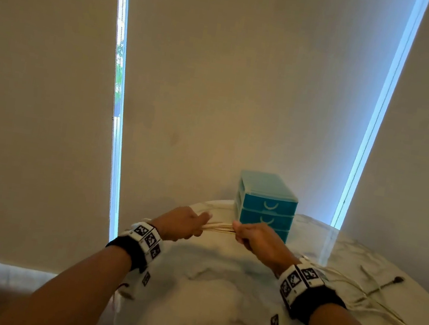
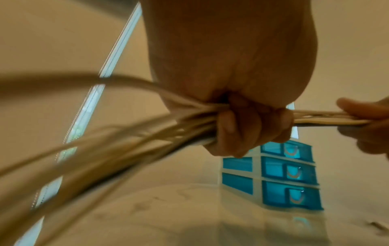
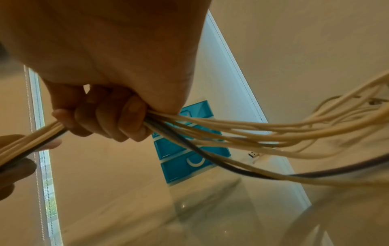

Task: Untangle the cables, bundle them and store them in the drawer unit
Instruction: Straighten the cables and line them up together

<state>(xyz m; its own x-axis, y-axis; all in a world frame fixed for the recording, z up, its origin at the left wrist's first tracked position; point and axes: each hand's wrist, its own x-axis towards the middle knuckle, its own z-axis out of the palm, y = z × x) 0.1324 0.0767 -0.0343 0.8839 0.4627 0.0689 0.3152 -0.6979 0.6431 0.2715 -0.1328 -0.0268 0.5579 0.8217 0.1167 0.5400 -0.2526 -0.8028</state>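
The head view looks forward and down, the tabletop (image 1: 216, 300) filling the 6 o'clock half, a wall beyond. Each wrist view sits close beneath its hand, looking up along it. All three share the teal drawer unit (image 1: 266, 205) at 12 o'clock.

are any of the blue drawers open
No, all three fronts of the drawer unit sit flush in the left wrist view.
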